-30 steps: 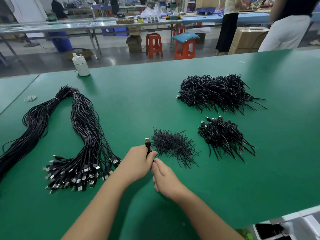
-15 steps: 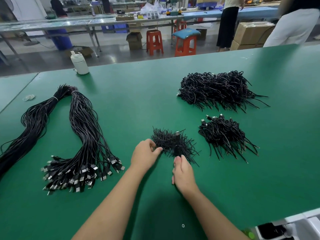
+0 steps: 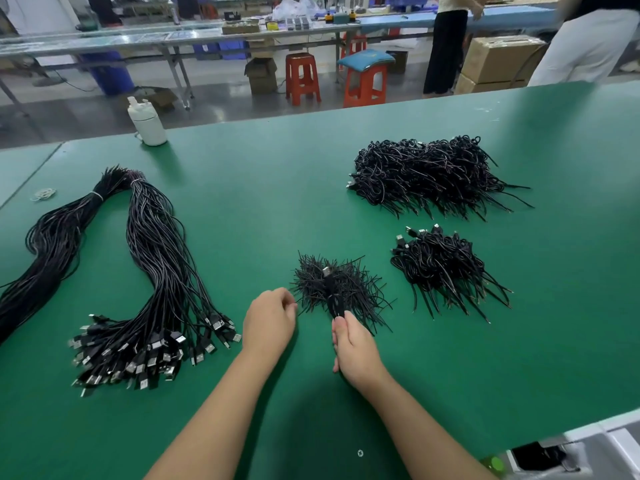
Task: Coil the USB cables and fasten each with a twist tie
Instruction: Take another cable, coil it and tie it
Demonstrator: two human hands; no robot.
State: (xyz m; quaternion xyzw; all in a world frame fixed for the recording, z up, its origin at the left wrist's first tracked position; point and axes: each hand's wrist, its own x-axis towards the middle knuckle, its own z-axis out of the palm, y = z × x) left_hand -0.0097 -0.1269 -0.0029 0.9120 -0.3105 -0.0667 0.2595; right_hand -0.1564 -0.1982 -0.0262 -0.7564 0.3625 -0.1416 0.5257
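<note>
Both hands work at the near middle of the green table [image 3: 242, 209]. Gripping a coiled USB cable [image 3: 333, 292] between thumb and fingers, the right hand [image 3: 355, 348] holds it over the pile of twist ties [image 3: 341, 289], its silver plug pointing away toward the far side. Just left of that pile, the left hand [image 3: 270, 320] has its fingers curled at the pile's left fringe; whether it pinches a tie there is too fine to make out. Bare green surface lies all around the forearms, reaching the near edge, and a wide open strip runs between the ties and the long uncoiled cable bundles [image 3: 149, 271] on the left, whose plugs fan out toward the near side. The leftmost bundle is cut off by the frame's left edge. To the right of the ties sits a small heap of coiled cables [image 3: 446, 268], and farther back a larger heap [image 3: 429, 174], with clear room between them and more open table out to the right. A white bottle [image 3: 147, 123] stands at the far edge. Beyond it, orange stools [image 3: 301, 77], cardboard boxes [image 3: 498, 60] and other benches appear; two standing people are cut off at the top.
</note>
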